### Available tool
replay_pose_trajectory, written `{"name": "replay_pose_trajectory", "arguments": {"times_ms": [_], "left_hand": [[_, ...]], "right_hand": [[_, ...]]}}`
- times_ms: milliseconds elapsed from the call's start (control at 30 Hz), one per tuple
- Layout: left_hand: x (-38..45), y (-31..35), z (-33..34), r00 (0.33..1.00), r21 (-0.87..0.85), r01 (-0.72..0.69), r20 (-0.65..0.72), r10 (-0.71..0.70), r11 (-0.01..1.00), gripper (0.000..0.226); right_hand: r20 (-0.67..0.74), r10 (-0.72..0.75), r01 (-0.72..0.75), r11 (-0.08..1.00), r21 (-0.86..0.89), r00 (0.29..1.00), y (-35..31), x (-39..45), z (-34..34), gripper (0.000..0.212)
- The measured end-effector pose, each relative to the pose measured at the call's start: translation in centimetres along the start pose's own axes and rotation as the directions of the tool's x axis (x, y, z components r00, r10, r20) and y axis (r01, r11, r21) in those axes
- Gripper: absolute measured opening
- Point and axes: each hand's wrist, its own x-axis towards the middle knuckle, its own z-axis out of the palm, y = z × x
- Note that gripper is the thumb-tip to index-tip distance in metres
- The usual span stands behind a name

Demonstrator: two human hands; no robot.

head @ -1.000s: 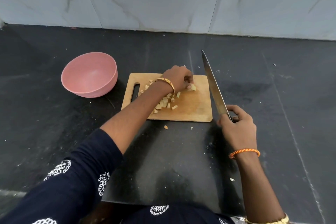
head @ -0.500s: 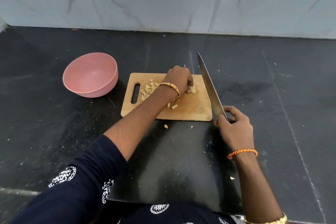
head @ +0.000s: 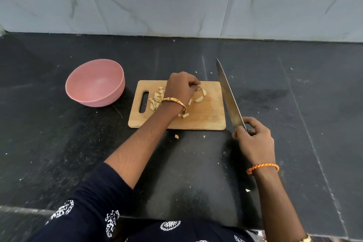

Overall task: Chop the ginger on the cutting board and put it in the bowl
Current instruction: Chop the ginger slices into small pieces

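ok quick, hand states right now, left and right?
Left hand: fingers curled, on the cutting board, pinching a ginger piece.
Right hand: gripping the knife, blade off the board's right edge.

Backdrop: pale grey marble-look wall tiles (head: 176, 0) fill the upper third of the frame, with darker veins and thin vertical joints at upper left and upper right of centre. Wall meets surface along a straight line running across the frame. Below: black speckled stone table (head: 59, 153), matte, dusted with pale specks and crumbs; soft light sheen in the lower centre. A thin pale seam runs diagonally down the right side. Table's front edge shows at lower left.
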Motion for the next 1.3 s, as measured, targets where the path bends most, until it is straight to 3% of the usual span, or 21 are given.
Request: {"name": "replay_pose_trajectory", "arguments": {"times_ms": [267, 567, 700, 867, 1000, 1167, 1300], "left_hand": [[-0.7, 0.5, 1.7, 0.989, 0.166, -0.033, 0.145, 0.009, 0.986, 0.015], [-2.2, 0.8, 1.4, 0.959, 0.029, 0.026, 0.282, -0.034, 0.999, 0.021], [-2.1, 1.2, 0.4, 0.942, 0.036, -0.071, 0.332, 0.055, 0.997, 0.020], [-1.7, 1.6, -0.3, 0.853, 0.107, -0.206, 0.507, 0.125, 0.973, 0.022], [-2.2, 1.8, 0.7, 0.870, 0.192, -0.247, 0.475, 0.130, 0.950, 0.023], [-2.7, 1.5, 0.9, 0.913, 0.159, -0.149, 0.401, 0.074, 0.976, 0.023], [-3.1, 1.4, 1.0, 0.934, 0.122, -0.090, 0.356, 0.041, 0.988, 0.021]], "right_hand": [[-0.003, 0.002, -0.002, 1.000, 0.022, 1.000, -0.3, -0.1, -0.1, 0.025], [0.005, 0.025, -0.025, 0.999, 0.033, 1.000, -0.4, -0.1, -0.3, 0.020], [0.001, 0.036, -0.036, 0.999, 0.031, 0.999, -0.3, -0.1, -0.6, 0.024], [-0.013, 0.031, -0.030, 0.999, 0.023, 0.999, 0.1, 0.1, -0.6, 0.018], [-0.017, 0.035, -0.035, 0.999, 0.000, 0.999, 0.8, -0.1, 0.0, 0.017], [-0.120, 0.022, -0.031, 0.997, -0.077, 0.993, 1.6, -0.8, 2.0, 0.015], [-0.121, -0.010, -0.005, 0.992, -0.123, 0.993, 1.2, -0.4, 2.8, 0.017]]}}
